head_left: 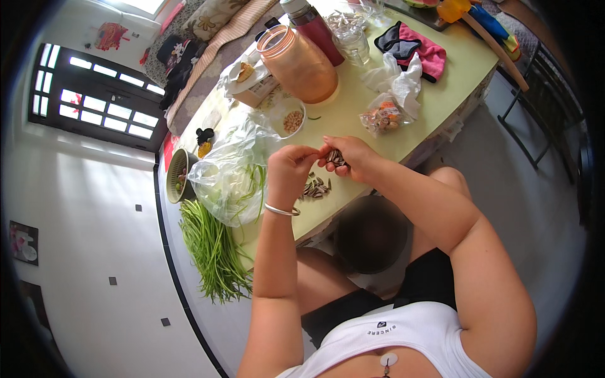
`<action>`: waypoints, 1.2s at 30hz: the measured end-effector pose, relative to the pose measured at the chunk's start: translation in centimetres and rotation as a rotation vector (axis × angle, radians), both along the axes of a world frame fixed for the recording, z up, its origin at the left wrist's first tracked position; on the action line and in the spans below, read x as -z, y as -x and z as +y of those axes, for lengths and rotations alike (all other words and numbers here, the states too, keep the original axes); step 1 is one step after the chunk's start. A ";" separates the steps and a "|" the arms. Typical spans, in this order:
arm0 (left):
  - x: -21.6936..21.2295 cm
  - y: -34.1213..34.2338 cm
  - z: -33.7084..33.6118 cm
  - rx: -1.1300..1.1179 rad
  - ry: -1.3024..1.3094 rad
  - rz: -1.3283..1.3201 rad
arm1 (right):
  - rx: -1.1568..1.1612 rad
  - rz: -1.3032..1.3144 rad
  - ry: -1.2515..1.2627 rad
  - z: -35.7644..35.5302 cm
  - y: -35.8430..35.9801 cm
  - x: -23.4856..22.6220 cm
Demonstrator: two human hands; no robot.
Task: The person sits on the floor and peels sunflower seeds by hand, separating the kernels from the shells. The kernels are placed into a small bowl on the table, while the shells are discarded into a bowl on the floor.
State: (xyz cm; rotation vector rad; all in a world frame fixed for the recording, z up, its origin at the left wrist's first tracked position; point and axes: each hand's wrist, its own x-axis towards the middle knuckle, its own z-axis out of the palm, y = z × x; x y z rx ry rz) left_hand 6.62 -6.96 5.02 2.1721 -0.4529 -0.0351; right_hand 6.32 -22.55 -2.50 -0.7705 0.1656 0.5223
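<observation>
While both our hands meet above the near edge of the tabletop, the fingers of our left hand pinch closed on one small seed, too small for us to tell which way it points. Our right hand is curled shut around a little bunch of seeds: slim, pointed, striped dark and pale, their long axes running roughly from our palm toward the left hand. A silver bangle circles our left wrist.

Just below the hands a loose pile of shells lies on the tabletop, close to its near edge, the pieces pointing every way. Farther off, a small white bowl holds pale kernels, near a big orange jar.

To our left a clear plastic bag with greens crowds the corner, and a bundle of long green stalks hangs past the tabletop edge. To our right a small bag of snacks sits near the edge, with bare tabletop between it and our right hand. Our knees are tucked just under the near edge.
</observation>
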 end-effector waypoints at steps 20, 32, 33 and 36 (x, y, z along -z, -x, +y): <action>2.6 1.6 0.1 0.056 -0.205 -0.420 | 0.041 0.124 -0.184 1.2 -0.6 0.0; 2.7 2.1 -1.0 0.014 -0.100 -0.328 | 0.084 0.101 -0.194 0.9 0.1 -0.4; 2.6 2.2 -1.0 -0.001 -0.037 -0.294 | 0.087 0.106 -0.215 0.7 0.0 -0.2; 2.8 1.1 0.1 -0.043 0.102 -0.277 | 0.083 0.112 -0.247 0.6 -0.3 -0.1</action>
